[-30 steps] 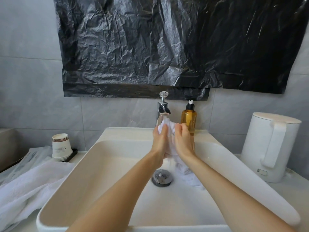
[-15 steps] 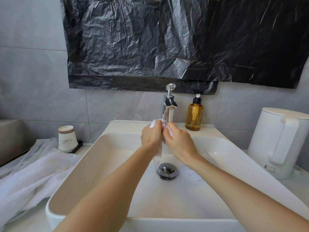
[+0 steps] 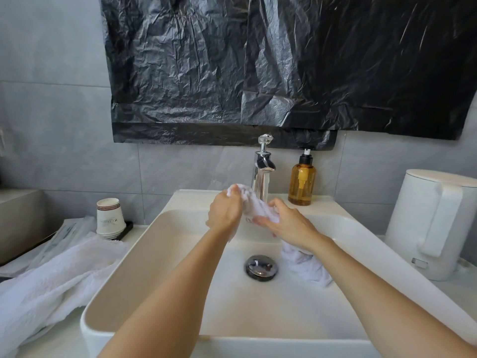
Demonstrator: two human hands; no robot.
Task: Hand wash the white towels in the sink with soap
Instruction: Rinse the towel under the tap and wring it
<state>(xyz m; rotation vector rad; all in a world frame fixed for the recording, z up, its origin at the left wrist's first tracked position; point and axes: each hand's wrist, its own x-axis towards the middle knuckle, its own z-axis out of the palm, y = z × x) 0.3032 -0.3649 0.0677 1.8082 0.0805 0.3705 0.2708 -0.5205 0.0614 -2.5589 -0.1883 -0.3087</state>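
Observation:
Over the white sink (image 3: pixel 165 228), my left hand (image 3: pixel 225 210) grips the upper end of a wet white towel (image 3: pixel 255 205) just in front of the chrome tap (image 3: pixel 262 174). My right hand (image 3: pixel 289 223) holds the same towel lower down, fingers curled round it. The towel's tail (image 3: pixel 307 264) hangs under my right wrist into the basin, right of the metal drain plug (image 3: pixel 261 267). An amber soap pump bottle (image 3: pixel 301 182) stands on the sink's back ledge, right of the tap. A second white towel (image 3: pixel 51 282) lies on the counter to the left.
A stack of paper cups (image 3: pixel 109 218) stands on the left counter behind the towel. A white electric kettle (image 3: pixel 436 223) stands at the right of the sink. Black plastic sheeting (image 3: pixel 284 68) covers the wall above the tap.
My hands, pressed together on the bunched towel under the tap, have drawn apart; the right hand slid down and right, stretching the towel, and its tail again hangs into the basin.

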